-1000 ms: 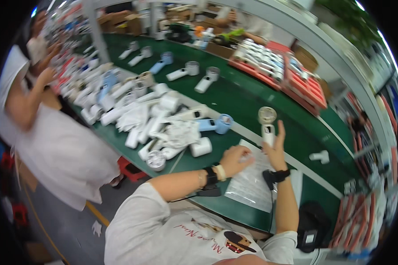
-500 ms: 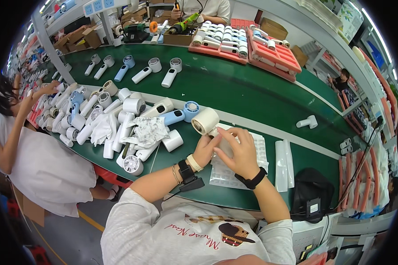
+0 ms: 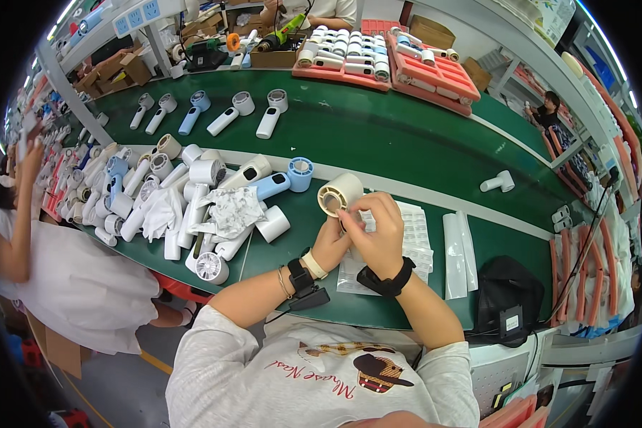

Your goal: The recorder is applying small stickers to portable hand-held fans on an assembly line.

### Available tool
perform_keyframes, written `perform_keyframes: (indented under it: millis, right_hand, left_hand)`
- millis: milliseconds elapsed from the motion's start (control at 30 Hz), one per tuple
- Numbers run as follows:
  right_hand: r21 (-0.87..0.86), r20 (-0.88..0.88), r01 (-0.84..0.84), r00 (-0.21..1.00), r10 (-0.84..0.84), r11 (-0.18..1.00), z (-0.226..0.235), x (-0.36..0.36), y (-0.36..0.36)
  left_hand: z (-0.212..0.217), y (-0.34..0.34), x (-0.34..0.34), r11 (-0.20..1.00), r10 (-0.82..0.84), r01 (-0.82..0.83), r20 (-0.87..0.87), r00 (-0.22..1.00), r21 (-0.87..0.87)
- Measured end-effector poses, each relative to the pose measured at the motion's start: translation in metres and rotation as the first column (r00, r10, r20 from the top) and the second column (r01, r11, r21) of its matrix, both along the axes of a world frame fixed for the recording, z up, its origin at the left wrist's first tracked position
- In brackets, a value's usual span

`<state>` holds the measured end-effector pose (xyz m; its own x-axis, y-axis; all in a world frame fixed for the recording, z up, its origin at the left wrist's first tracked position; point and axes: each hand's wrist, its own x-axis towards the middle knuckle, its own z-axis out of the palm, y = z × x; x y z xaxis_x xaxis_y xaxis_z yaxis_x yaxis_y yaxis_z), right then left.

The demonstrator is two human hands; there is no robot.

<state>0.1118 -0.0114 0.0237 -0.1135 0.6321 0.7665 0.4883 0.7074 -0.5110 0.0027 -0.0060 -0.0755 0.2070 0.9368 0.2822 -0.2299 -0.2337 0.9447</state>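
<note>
My left hand (image 3: pixel 330 245) is wrapped round the handle of a cream handheld fan (image 3: pixel 348 187), its round head raised and its open face turned partly toward me. At the lower edge of that head, the thumb and fingers of my right hand (image 3: pixel 379 227) are pinched together. Whatever they may hold is too small to make out. White printed label sheets (image 3: pixel 417 246) lie on the table under and beside my hands. A blue handheld fan (image 3: pixel 300 171) rests just left of the cream one.
To the left is a heap of handheld fans with crumpled white cloths (image 3: pixel 237 211) on top. White plastic sleeves (image 3: pixel 459 257) and a black bag (image 3: pixel 510 299) lie at right. A row of fans crosses the green belt (image 3: pixel 378 143); pink trays (image 3: pixel 435 75) stand beyond. Someone in white works at left.
My right hand has closed from loosely spread fingers to a pinch at the cream fan's head. The fan has turned slightly, showing more of its open face. The person at left has shifted.
</note>
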Motion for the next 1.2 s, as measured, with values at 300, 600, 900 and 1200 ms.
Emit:
perform_keyframes:
  millis: [300,600,900,1200]
  right_hand:
    - [0.151,0.238,-0.181,0.961,0.142,0.972,0.005,-0.006,-0.01]
    - [-0.442,-0.165,-0.354,0.935,0.313,0.824,0.019,0.021,-0.023]
    - [-0.648,-0.321,-0.537,0.836,0.445,0.54,0.011,0.038,-0.004]
    - [-0.789,-0.232,-0.44,0.859,0.455,0.428,-0.008,0.038,0.002]
  left_hand:
    - [-0.006,0.002,-0.008,0.919,0.043,0.019,-0.148,0.988,0.394]
    - [0.021,0.011,-0.014,0.895,-0.255,0.417,0.584,0.771,-0.161]
    - [0.037,0.013,-0.018,0.805,-0.178,0.502,0.678,0.713,-0.317]
    - [0.029,0.02,-0.02,0.79,-0.25,0.501,0.561,0.789,-0.353]
